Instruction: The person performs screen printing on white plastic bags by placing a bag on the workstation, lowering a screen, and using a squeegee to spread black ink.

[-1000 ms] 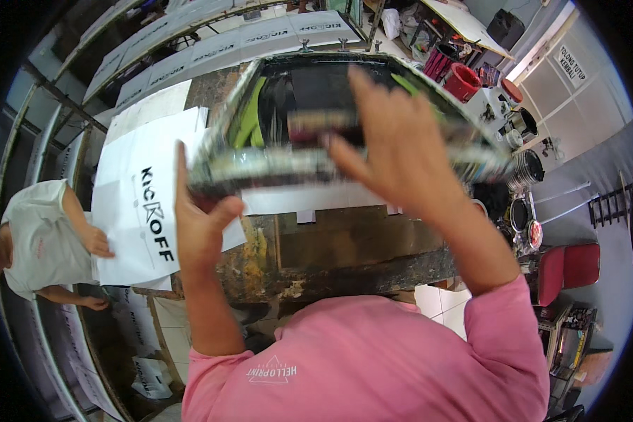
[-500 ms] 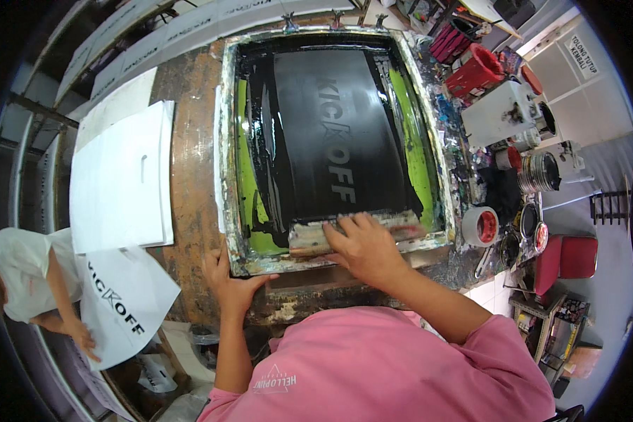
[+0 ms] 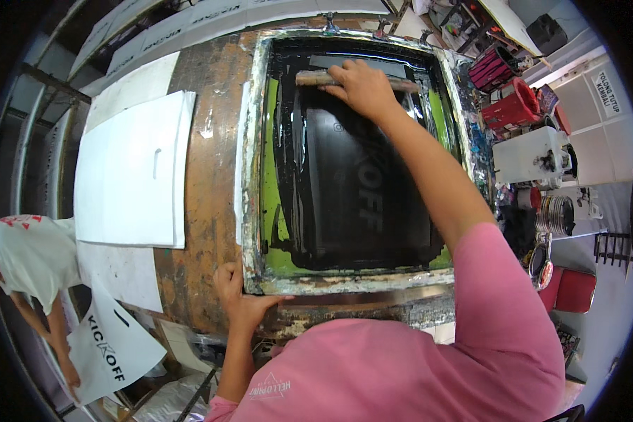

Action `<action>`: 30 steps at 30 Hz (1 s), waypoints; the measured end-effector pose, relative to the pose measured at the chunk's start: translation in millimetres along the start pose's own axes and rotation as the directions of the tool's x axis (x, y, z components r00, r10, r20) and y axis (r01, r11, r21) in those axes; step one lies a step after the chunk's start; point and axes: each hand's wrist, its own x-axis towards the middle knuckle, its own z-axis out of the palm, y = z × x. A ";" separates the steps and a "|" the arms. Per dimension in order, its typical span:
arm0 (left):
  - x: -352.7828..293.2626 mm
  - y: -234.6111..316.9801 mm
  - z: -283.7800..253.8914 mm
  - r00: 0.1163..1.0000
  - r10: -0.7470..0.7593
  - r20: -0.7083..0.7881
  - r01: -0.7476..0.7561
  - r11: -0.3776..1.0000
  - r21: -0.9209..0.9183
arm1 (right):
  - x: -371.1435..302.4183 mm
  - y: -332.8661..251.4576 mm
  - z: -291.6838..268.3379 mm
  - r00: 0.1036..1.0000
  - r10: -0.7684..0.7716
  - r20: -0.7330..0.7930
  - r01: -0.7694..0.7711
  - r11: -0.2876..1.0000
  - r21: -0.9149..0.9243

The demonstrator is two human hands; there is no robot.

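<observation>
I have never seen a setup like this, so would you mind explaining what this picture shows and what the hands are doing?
There is no machine here: a person in a pink shirt wears a wide-angle camera on the head, looking down at their own two bare hands, so straight edges bend near the rim. On the worn, stained worktable lies a printing screen frame, its mesh covered in black ink with green strips showing at the sides. The right hand grips a squeegee at the far end of the screen. The left hand presses on the near left corner of the frame. Left of the frame sits a stack of white sheets. Red containers and tins crowd the right side. At the far left another person in a white shirt holds a printed white sheet.
</observation>
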 end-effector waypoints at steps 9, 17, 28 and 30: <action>-2.3 2.6 -3.3 0.999 0.002 -0.051 -0.006 0.997 -0.079 | -100.3 -103.7 -175.8 0.852 -0.001 0.523 -0.208 0.917 0.341; 7.7 63.1 -25.6 0.981 -0.186 -0.058 0.081 0.656 -0.750 | -191.5 -214.1 -276.6 0.938 0.185 0.294 -0.215 0.974 0.071; 62.7 51.1 -16.1 0.997 0.072 0.009 -0.073 0.993 0.092 | -73.0 -166.4 -344.7 0.961 0.056 -0.272 -0.115 0.971 -0.208; 36.1 51.9 10.1 0.991 0.101 0.085 -0.128 0.896 0.424 | -60.3 -159.0 -353.5 0.965 0.035 -0.261 -0.094 0.972 -0.214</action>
